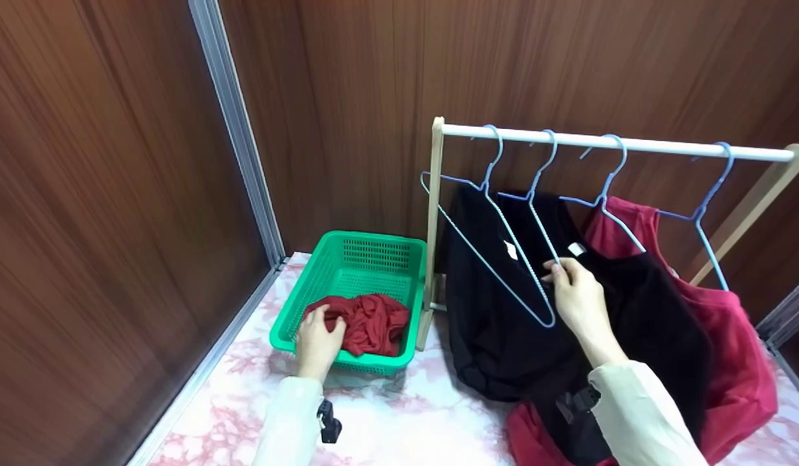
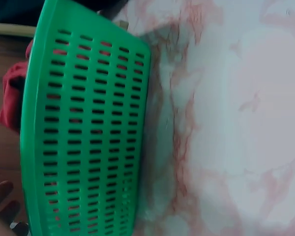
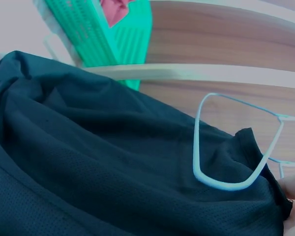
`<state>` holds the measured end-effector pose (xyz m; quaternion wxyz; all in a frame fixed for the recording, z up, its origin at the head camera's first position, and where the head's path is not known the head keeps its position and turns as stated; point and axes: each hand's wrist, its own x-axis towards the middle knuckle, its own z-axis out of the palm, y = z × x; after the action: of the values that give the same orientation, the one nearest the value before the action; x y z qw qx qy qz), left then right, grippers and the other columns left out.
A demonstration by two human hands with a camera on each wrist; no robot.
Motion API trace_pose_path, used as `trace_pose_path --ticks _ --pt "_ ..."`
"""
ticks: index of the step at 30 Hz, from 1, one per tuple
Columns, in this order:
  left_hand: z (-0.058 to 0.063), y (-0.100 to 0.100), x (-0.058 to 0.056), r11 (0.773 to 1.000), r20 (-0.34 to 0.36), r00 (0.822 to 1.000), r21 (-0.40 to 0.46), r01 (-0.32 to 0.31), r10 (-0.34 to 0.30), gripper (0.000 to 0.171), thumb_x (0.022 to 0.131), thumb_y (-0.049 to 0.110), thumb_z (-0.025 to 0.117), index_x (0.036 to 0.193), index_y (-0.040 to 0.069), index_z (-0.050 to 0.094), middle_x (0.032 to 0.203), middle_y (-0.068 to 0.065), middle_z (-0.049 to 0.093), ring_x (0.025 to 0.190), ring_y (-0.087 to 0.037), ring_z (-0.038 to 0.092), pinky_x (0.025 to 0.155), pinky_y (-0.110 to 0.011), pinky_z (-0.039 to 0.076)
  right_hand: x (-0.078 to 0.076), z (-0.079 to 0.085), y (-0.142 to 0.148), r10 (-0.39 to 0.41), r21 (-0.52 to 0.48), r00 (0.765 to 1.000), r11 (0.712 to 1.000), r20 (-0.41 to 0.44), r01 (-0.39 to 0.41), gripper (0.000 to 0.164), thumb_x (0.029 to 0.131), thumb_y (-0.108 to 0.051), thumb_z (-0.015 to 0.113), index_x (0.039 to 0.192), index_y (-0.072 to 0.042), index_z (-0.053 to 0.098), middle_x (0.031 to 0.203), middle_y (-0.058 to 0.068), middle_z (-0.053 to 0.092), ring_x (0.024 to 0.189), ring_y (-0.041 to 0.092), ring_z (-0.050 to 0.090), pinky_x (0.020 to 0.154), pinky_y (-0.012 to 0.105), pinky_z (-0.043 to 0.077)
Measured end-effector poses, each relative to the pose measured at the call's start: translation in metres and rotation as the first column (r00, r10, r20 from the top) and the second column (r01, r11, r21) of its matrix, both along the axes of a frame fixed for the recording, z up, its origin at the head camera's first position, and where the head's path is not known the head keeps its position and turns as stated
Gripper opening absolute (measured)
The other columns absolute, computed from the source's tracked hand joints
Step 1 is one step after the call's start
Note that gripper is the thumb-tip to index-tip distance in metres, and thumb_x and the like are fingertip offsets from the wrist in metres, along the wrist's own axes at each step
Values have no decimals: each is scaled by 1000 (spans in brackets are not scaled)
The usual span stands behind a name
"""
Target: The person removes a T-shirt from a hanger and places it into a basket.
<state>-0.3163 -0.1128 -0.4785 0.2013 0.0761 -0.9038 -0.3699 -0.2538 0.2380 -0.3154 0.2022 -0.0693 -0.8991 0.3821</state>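
Note:
My left hand [image 1: 316, 343] reaches over the near left rim of a green plastic basket [image 1: 283, 330], its fingers loosely spread beside a crumpled red garment [image 1: 376, 320]. In the left wrist view the fingers [image 2: 1, 194] show at the lower left, above the rim. With thumb and fingers, my right hand [image 1: 580, 304] pinches the lower arm of a light-blue hanger [image 1: 543, 226], the second from the left on the rack. A black garment [image 1: 490, 336] hangs beneath it; its edge lies against the fingers [image 3: 292, 187] in the right wrist view.
The clothes rack [image 1: 522, 134] has a white bar and wooden ends. At its left hangs a bare-looking hanger [image 1: 486, 272]. Pink-red garments [image 1: 739, 362] hang at the right. Brown wood panels [image 1: 347, 97] stand behind and left of the marbled surface [image 1: 399, 433].

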Motion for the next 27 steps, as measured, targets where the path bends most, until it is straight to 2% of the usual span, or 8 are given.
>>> trace_pose_path --ticks 6,8,12,17,27 --pt "-5 -17 2 995 -95 990 11 -103 104 34 83 12 60 115 2 62 126 -22 57 121 -42 48 103 -53 35 0 -1 0 1 -1 1000 1000 11 -1 30 100 -15 38 112 -1 62 103 20 69 102 33 61 85 35 41" --pt "-7 -23 4 991 -92 987 21 -130 132 36 83 10 60 118 2 61 132 -24 52 126 -42 44 106 -54 32 0 0 0 -3 -3 1000 1000 10 3 30 100 -15 38 112 -2 62 104 21 69 102 32 61 85 35 41" --pt "-9 -34 6 986 -49 985 28 -167 168 47 83 11 62 127 1 53 141 -27 41 132 -44 35 108 -55 29 0 0 0 -7 -11 1000 1000 9 7 30 100 -15 38 112 -2 62 104 21 69 103 32 61 86 35 42" --pt "-14 -43 7 983 34 985 73 -168 166 64 83 14 65 138 -3 39 146 -30 30 133 -49 29 109 -58 26 0 0 -1 -13 -18 1000 1000 1 13 30 99 -14 38 112 -2 62 103 21 69 103 32 62 86 35 42" --pt "-19 -46 8 976 117 982 147 -162 146 78 83 18 62 146 -5 21 145 -34 27 127 -55 35 103 -59 34 -1 -2 -3 -22 -41 999 999 -27 21 30 99 -13 40 115 -1 62 102 20 70 105 34 62 87 36 41"
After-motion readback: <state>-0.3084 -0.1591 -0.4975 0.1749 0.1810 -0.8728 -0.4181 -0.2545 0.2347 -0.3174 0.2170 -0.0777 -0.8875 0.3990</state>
